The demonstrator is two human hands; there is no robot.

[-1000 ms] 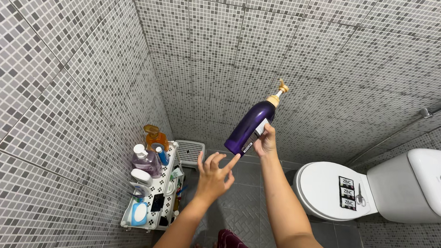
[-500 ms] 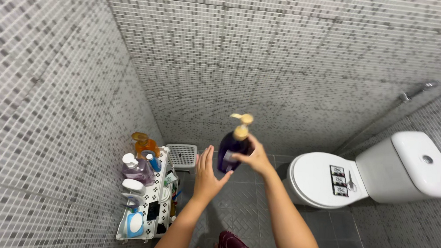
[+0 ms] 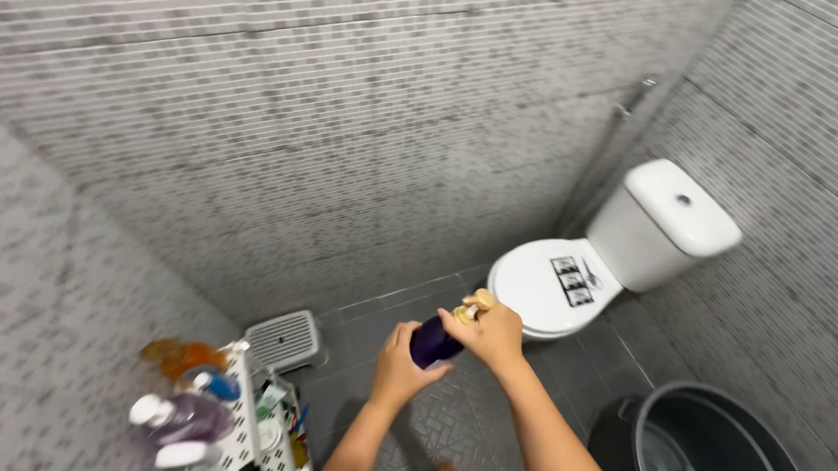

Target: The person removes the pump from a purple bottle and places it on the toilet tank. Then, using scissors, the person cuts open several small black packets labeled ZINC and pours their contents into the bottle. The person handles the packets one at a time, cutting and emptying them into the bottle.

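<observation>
A dark purple pump bottle with a gold pump head is held in front of me, low over the floor. My right hand wraps the bottle's neck just under the pump. My left hand grips the bottle's body from the left. Most of the bottle is hidden between the two hands.
A white rack of bottles stands at the lower left by the tiled wall, with a small grey stool behind it. A white toilet, lid shut, is at the right. A dark bucket with water sits at the lower right.
The bottle came down from raised and tilted to low in front of me. My left hand, open before, has closed on its body. The view swung right, showing the bucket.
</observation>
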